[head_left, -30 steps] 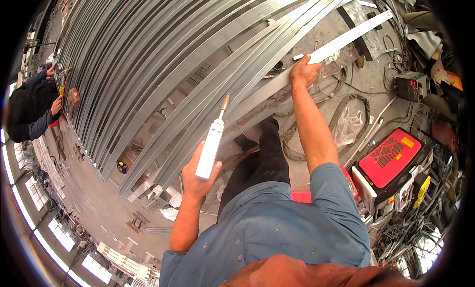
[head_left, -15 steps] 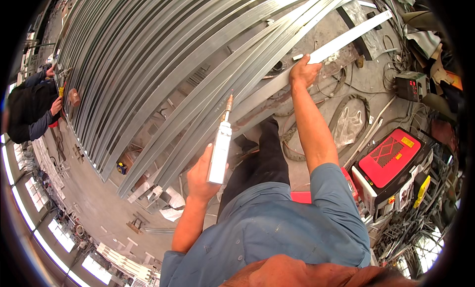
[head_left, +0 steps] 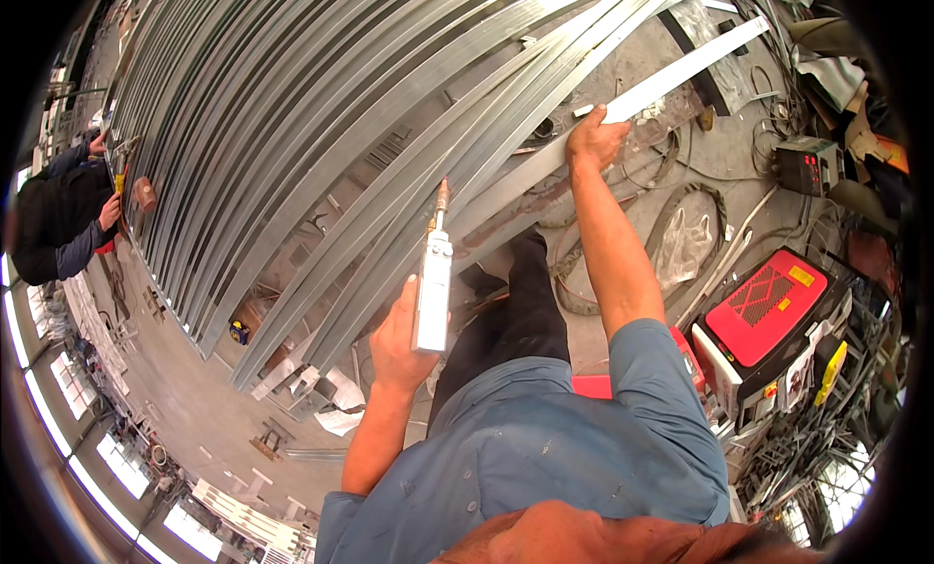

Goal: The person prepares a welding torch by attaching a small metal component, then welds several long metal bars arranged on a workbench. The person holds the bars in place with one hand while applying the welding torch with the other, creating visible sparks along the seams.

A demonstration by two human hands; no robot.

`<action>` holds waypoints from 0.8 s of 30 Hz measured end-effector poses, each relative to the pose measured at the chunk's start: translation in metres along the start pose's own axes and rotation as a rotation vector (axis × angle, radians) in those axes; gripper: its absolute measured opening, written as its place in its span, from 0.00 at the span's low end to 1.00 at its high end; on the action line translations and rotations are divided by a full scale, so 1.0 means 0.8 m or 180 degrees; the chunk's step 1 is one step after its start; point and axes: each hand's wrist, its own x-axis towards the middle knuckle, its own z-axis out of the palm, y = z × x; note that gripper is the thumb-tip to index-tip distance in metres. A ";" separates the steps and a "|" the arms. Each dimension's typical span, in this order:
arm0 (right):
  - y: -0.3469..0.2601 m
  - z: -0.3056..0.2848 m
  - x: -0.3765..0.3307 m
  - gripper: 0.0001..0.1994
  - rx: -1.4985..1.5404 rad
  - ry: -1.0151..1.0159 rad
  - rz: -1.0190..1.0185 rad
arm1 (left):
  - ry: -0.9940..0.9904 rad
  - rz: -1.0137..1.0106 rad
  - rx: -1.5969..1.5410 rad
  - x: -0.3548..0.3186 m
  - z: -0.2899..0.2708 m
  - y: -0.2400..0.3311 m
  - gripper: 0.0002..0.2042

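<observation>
In my left hand [head_left: 397, 345] is a white, boxy laser welding gun [head_left: 433, 296]. My fingers wrap around its side, and its copper nozzle points away from me, over the long grey metal tubes [head_left: 477, 160]. Whether the nozzle touches a tube, I cannot tell. My right hand [head_left: 595, 144] is closed on a single pale rectangular metal tube [head_left: 681, 72], which runs from near my leg toward the far right. My right thumb and fingers lie around its edges; the fingers underneath are hidden.
Many parallel tubes [head_left: 321, 107] fill the far left. Beyond them stands a co-worker [head_left: 58, 218] with a mallet [head_left: 145, 194] nearby. On the right are a red-topped machine [head_left: 764, 306], a control box with a red display [head_left: 808, 167], and cables across the floor. A tape measure [head_left: 238, 330] lies left.
The welding gun has moved slightly away from me, with its nozzle shifted a little to the left. My right hand and its tube have barely moved.
</observation>
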 end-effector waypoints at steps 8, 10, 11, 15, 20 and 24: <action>0.004 0.004 0.003 0.38 -0.0017 0.0053 -0.0019 | -0.0027 -0.0021 0.0048 0.000 0.002 0.006 0.34; 0.004 0.004 0.003 0.37 -0.0018 0.0065 -0.0012 | -0.0041 -0.0029 0.0052 0.000 0.002 0.007 0.34; 0.004 0.004 0.003 0.37 -0.0014 0.0062 -0.0010 | -0.0046 -0.0027 0.0058 0.000 0.002 0.007 0.34; -0.003 -0.002 -0.001 0.36 -0.0034 0.0016 0.0013 | -0.0050 -0.0054 0.0028 0.002 0.001 0.008 0.34; -0.002 0.000 0.000 0.36 -0.0038 0.0103 -0.0032 | -0.0094 -0.0123 0.0007 0.002 0.000 0.010 0.34; 0.000 0.002 -0.001 0.36 0.0011 0.0129 -0.0077 | -0.0051 -0.0104 0.0017 0.002 0.001 0.010 0.35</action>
